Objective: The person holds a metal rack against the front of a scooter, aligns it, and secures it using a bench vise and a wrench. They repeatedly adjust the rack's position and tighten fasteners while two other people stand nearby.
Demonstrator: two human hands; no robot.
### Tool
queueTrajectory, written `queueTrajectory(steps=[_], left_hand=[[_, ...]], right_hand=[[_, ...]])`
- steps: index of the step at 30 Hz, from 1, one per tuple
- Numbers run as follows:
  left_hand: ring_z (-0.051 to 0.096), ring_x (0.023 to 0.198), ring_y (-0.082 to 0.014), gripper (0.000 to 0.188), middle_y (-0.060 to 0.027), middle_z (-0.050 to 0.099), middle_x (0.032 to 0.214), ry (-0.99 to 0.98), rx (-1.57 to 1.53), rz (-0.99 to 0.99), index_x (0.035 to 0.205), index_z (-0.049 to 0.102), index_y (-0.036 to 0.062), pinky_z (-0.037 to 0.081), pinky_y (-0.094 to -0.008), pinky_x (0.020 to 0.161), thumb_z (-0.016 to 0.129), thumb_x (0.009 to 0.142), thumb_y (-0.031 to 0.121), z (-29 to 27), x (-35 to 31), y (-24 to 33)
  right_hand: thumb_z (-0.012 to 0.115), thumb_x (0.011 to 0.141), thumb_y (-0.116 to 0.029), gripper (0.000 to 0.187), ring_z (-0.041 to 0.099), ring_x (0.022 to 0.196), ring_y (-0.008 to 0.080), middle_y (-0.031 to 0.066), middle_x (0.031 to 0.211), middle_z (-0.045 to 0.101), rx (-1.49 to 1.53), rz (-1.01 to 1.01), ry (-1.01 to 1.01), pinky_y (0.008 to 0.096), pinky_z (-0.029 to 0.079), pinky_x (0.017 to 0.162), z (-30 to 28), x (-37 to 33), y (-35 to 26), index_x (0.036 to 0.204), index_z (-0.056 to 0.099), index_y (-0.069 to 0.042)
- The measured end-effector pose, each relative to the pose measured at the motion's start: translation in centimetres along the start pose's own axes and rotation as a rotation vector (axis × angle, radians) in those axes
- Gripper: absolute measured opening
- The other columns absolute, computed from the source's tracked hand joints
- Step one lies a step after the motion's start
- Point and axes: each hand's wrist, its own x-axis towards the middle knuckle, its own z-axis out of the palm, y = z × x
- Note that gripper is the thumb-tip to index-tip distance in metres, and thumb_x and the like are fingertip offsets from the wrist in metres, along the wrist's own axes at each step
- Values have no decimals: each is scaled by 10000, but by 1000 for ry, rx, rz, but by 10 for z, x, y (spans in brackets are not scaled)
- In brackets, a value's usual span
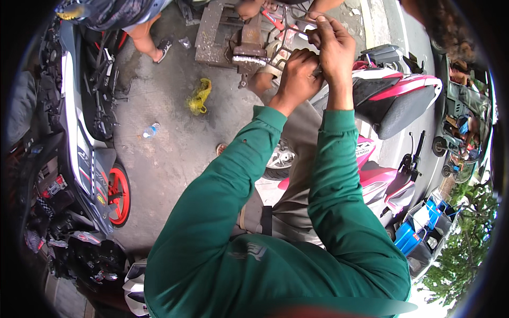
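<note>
A dark bracket of bent metal rod (286, 36) stands out beside a rusty bench vise (250, 45) at the top. My left hand (298, 79) is closed around its near end, though the fingers' undersides are hidden. Just right of it and higher, my right hand (334, 47) grips a rod of the same bracket between thumb and fingers. Another person's hand (248, 9) is beyond the vise, close to a red-handled tool (272, 19). Whether the vise jaws clamp the bracket cannot be made out.
A pink and white motorcycle (392, 103) stands close on my right. At left is a grey and white motorcycle with a red wheel (121, 196). A yellow cloth or bag (200, 97) and a plastic bottle (151, 131) lie on the concrete. Another person's leg (146, 42) is at upper left.
</note>
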Motion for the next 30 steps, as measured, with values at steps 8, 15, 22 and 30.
queueTrajectory(steps=[8,15,22,30], left_hand=[[625,704,-416,160,-204,615,708,44,39,-159,723,589,20,496,-505,650,730,725,96,17,75,33],[633,691,-337,205,-138,613,723,-341,10,-37,729,580,62,507,-467,646,759,757,157,-56,21,155],[601,777,-216,152,-44,557,733,-841,-60,428,746,557,103,473,-340,758,677,795,182,-171,-65,263],[562,783,-175,113,-10,517,739,-1092,184,825,761,532,115,452,-312,720,601,806,192,-241,-109,306]], right_hand=[[627,991,-166,299,600,767,108,49,941,682,-39,206,-133,233,481,700,-13,76,-68,1212,687,26],[604,954,-90,600,682,865,168,129,876,723,47,315,-164,260,506,841,-46,-84,-139,1482,410,119],[566,998,-528,748,633,1182,269,183,1285,638,114,769,-3,439,583,882,-79,-245,-180,1506,399,-5],[538,1067,-300,292,726,763,239,179,988,721,406,572,-112,352,607,593,-27,-345,-129,1215,480,-54]])
